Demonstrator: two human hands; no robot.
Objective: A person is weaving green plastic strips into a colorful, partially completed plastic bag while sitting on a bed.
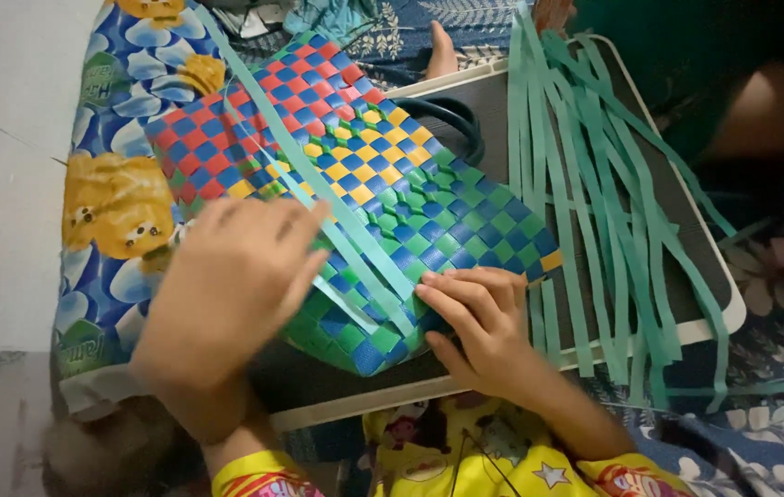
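Head view: a woven bag (355, 175) is lying on a tray (728, 317).
Left hand (226, 285): pressing flat on the weave, fingers loosely spread, pinning a pale strip (337, 207).
Right hand (479, 322): curling at the bag's near edge, fingertips pinching the strip ends.
Loose strips (594, 202): trailing just beside the bag.
Risk: strip is likely slipping out if the pinch loosens.

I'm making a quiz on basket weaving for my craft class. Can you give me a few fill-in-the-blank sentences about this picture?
1. Both hands rest on a checkered woven ____.
2. The left hand presses light green ____ against the weave.
3. Loose green strips lie to the ____ of the basket.
4. The right hand touches the basket's blue and ____ end.

Missing words: basket; strips; right; green
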